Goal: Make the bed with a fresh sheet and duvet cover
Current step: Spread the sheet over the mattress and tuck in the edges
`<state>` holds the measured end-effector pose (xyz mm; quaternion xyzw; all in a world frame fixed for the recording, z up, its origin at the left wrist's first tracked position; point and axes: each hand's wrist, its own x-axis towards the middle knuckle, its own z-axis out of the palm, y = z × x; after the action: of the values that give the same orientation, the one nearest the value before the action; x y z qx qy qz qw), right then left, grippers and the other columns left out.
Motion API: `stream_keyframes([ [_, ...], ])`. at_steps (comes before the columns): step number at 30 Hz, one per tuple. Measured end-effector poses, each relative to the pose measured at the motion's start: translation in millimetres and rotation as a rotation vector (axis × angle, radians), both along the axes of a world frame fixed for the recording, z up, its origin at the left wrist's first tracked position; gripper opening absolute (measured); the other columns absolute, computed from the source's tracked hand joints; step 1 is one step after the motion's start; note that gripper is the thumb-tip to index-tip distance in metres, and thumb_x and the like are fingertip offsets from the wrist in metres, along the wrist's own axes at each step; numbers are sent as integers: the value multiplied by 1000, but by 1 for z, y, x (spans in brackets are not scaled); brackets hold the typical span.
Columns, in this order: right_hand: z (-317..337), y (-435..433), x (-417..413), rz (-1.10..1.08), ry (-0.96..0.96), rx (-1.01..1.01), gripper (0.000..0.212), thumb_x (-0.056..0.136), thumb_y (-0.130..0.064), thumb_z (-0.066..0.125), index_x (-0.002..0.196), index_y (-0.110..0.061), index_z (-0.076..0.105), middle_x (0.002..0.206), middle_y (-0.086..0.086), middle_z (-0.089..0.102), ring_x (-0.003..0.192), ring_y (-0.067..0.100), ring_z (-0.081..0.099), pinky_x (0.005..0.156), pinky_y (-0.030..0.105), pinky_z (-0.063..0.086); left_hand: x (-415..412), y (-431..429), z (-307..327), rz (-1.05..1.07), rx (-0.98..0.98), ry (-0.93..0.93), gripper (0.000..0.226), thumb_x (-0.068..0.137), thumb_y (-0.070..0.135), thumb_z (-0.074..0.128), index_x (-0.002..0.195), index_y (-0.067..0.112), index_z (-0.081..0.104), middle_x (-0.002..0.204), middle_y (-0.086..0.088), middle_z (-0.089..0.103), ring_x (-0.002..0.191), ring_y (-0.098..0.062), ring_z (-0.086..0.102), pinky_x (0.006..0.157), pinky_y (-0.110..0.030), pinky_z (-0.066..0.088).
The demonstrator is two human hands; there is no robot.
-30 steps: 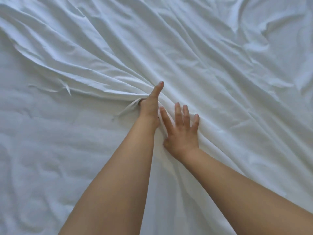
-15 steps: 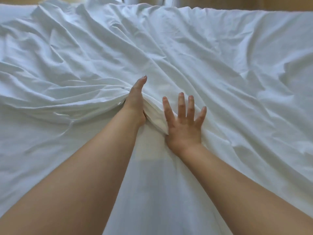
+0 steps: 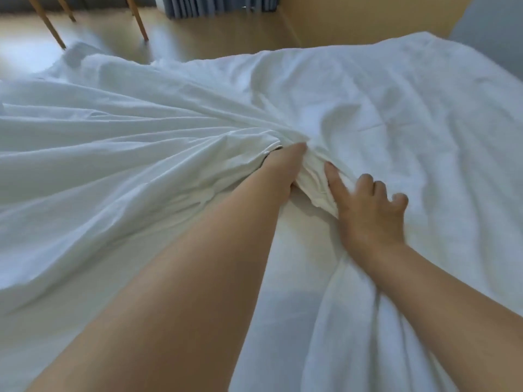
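Observation:
A white sheet point(image 3: 396, 123) lies rumpled over the whole bed, its creases running in towards the middle. My left hand point(image 3: 283, 168) is pushed into a bunched fold of it; the thumb shows on top and the fingers are hidden under the cloth, gripping the bunch. Just to the right, my right hand point(image 3: 365, 210) lies on the same fold. Its forefinger is stretched out, the other fingers curl into the cloth, and the thumb is hidden beneath the fold's edge. A smoother white layer point(image 3: 297, 273) shows below, between my forearms.
Beyond the far edge of the bed is a light wooden floor point(image 3: 198, 38). Wooden chair legs point(image 3: 53, 32) stand at the top left, a grey-blue curtain point(image 3: 203, 5) hangs at the top middle, and a wall point(image 3: 353, 15) runs along the top right.
The view has lifted, so the far bed edge and floor now show. My left hand has dug deeper into the gathered fold. My right hand's flat, spread fingers have curled into the cloth.

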<state>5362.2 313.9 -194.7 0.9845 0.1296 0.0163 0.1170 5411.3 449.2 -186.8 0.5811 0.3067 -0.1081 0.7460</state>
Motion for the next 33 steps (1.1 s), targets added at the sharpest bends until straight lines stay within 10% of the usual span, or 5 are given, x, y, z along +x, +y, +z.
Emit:
stream_keyframes([
  [5,-30,-50,27,-82,-273,165,70,65,-6,53,134,-18,49,93,22,56,75,32,54,62,41,42,55,-71,-2,-73,56,11,25,90,34,56,107,15,59,110,-1,62,108,-26,57,102,-40,42],
  [11,-46,-38,49,-74,-130,322,74,69,-45,38,140,-28,34,133,22,51,116,40,53,86,58,44,98,-88,-11,-63,310,-28,41,86,41,59,118,16,55,110,2,59,111,-21,53,99,-31,39],
  [19,-70,-66,115,-183,-285,351,90,56,-24,77,137,-19,38,122,21,57,104,38,60,81,55,49,169,-92,-23,-460,637,-175,43,84,35,66,122,19,53,114,2,57,110,-19,54,101,-35,42],
  [26,-78,-57,121,-151,-367,240,63,74,-16,42,136,-18,36,121,20,58,105,35,58,84,49,47,175,-84,-41,-471,431,-247,22,84,28,69,103,24,57,89,16,59,81,2,55,66,-11,40],
  [33,-87,-62,123,-121,-440,295,61,75,-20,46,135,-25,38,117,20,58,106,34,51,83,46,44,155,-95,-30,-532,764,-220,57,90,45,53,138,16,42,136,1,49,129,-18,43,101,-26,32],
])
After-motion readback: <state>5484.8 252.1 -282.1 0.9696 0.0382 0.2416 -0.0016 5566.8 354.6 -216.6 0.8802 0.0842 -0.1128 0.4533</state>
